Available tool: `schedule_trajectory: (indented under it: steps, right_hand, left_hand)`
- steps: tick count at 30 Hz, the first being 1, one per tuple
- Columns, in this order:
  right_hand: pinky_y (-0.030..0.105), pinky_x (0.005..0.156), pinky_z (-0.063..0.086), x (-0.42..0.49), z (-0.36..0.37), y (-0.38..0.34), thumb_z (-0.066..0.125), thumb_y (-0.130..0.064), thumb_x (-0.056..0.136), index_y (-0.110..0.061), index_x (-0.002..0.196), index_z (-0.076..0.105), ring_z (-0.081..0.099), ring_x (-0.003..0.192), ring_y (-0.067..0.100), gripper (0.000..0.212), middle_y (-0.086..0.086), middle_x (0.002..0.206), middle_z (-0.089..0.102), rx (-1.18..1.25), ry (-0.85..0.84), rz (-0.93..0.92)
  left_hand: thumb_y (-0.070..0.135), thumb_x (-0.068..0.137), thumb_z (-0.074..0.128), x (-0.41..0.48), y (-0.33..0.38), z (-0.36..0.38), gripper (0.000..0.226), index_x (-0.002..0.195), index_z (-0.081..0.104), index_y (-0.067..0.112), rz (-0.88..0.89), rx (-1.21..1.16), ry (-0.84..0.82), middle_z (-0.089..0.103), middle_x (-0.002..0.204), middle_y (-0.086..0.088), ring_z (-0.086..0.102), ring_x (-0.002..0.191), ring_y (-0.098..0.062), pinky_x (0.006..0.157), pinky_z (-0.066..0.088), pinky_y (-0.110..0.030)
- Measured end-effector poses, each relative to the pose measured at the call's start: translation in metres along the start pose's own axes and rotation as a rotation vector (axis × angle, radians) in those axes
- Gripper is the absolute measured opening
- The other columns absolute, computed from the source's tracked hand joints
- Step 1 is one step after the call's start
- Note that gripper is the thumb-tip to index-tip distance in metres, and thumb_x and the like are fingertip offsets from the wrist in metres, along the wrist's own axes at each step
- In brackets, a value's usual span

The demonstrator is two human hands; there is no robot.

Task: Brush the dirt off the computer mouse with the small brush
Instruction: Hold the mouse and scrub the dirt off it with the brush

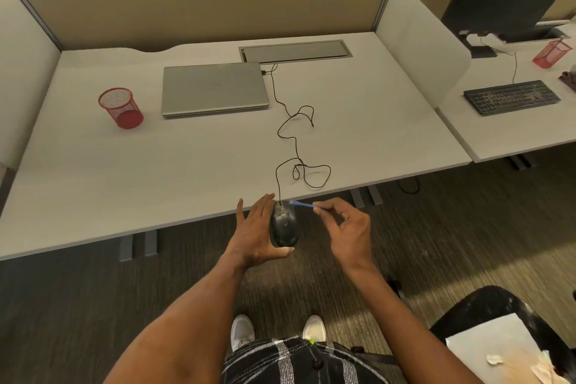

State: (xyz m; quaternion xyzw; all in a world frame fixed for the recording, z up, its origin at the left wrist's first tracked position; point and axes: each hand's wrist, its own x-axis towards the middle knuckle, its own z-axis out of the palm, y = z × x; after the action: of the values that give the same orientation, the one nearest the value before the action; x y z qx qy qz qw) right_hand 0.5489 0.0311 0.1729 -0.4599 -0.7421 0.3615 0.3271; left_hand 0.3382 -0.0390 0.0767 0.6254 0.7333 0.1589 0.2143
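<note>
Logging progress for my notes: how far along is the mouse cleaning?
Done: the left hand holds the mouse clear of the desk, and the right hand pinches the small blue brush. In hand: the brush tip is at the mouse's front end, by the cable. Left: pale specks show on that front end, so brushing looks unfinished; the dark shell is hard to judge.

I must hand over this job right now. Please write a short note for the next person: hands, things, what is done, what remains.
The left hand holds the computer mouse in the air, in front of the desk edge.
The right hand pinches the small brush, bristle end at the mouse's front.
Its cable runs up to the laptop.
Done: both things picked up.
Left: pale specks show near the front; brush them off.
</note>
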Motion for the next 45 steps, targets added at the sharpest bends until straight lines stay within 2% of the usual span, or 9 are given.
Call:
schedule_trajectory:
  steps: [2,5,10,15,20,24,37,40,45]
  right_hand:
    - [0.018,0.079,0.058,0.011,0.003,-0.001,0.074,-0.017,0.093,-0.023,0.103,0.076,0.070,0.090,-0.001,0.012,-0.016,0.092,0.075,0.027,0.036,0.037]
    - [0.016,0.083,0.056,0.019,0.007,0.003,0.075,-0.016,0.092,-0.026,0.102,0.075,0.069,0.093,-0.003,0.015,-0.015,0.093,0.075,0.012,-0.006,0.040]
    - [0.031,0.078,0.062,0.010,0.001,0.016,0.074,-0.019,0.093,-0.021,0.104,0.076,0.069,0.088,0.003,0.012,-0.012,0.094,0.075,-0.102,-0.132,-0.006]
    - [0.034,0.080,0.061,-0.002,-0.014,0.022,0.072,-0.023,0.095,-0.027,0.103,0.074,0.068,0.091,0.003,0.010,-0.014,0.095,0.073,-0.152,-0.236,-0.039]
    - [0.020,0.080,0.059,0.005,-0.008,0.004,0.074,-0.023,0.094,-0.022,0.102,0.075,0.069,0.091,0.001,0.009,-0.014,0.093,0.073,-0.062,-0.123,-0.025]
    - [0.012,0.074,0.056,0.013,0.011,-0.007,0.078,-0.022,0.091,-0.018,0.099,0.077,0.069,0.086,-0.003,0.009,-0.012,0.089,0.075,-0.005,-0.055,0.076]
    - [0.020,0.067,0.060,0.020,0.020,-0.004,0.078,-0.014,0.090,-0.017,0.089,0.072,0.071,0.077,0.007,0.006,-0.006,0.081,0.072,0.065,0.192,0.398]
    - [0.016,0.062,0.056,0.021,0.019,-0.006,0.078,-0.017,0.090,-0.016,0.088,0.073,0.072,0.074,0.008,0.005,-0.006,0.079,0.073,0.072,0.166,0.395]
    - [0.014,0.065,0.056,0.025,0.028,-0.014,0.078,-0.018,0.090,-0.016,0.089,0.075,0.072,0.073,0.005,0.004,-0.006,0.079,0.074,0.026,0.033,0.339]
  left_hand:
    - [0.091,0.064,0.065,0.000,0.002,-0.001,0.132,0.164,0.014,0.020,0.007,0.000,0.004,0.015,0.174,-0.002,0.009,0.161,-0.019,0.123,-0.017,-0.063]
    - [0.091,0.064,0.066,0.000,0.004,-0.001,0.132,0.164,0.013,0.021,0.012,0.002,0.003,0.014,0.174,-0.001,0.008,0.161,-0.019,0.124,-0.016,-0.062]
    - [0.091,0.065,0.066,-0.002,0.002,-0.002,0.132,0.163,0.013,0.021,-0.002,0.000,-0.004,0.013,0.174,-0.001,0.007,0.161,-0.019,0.123,-0.016,-0.063]
    - [0.093,0.065,0.065,-0.004,-0.001,-0.001,0.133,0.164,0.014,0.020,-0.008,0.011,0.003,0.014,0.174,-0.002,0.008,0.161,-0.019,0.123,-0.017,-0.063]
    - [0.089,0.065,0.067,-0.004,0.004,0.000,0.133,0.164,0.012,0.020,-0.004,0.006,-0.012,0.012,0.174,-0.002,0.005,0.161,-0.019,0.124,-0.017,-0.062]
    - [0.091,0.066,0.064,-0.001,0.010,0.001,0.135,0.165,0.007,0.020,-0.008,0.036,-0.030,0.006,0.175,-0.001,0.000,0.161,-0.017,0.124,-0.018,-0.061]
    - [0.088,0.066,0.066,-0.007,0.008,0.003,0.133,0.165,0.008,0.021,-0.010,0.020,-0.016,0.010,0.175,-0.002,0.003,0.161,-0.018,0.123,-0.017,-0.063]
    - [0.088,0.065,0.067,-0.008,0.007,0.005,0.134,0.165,0.007,0.021,-0.011,0.017,-0.019,0.009,0.175,-0.002,0.002,0.161,-0.017,0.123,-0.018,-0.063]
    - [0.089,0.066,0.065,-0.005,0.009,0.002,0.134,0.165,0.005,0.022,-0.008,0.046,-0.034,0.006,0.175,0.000,0.000,0.161,-0.015,0.124,-0.017,-0.062]
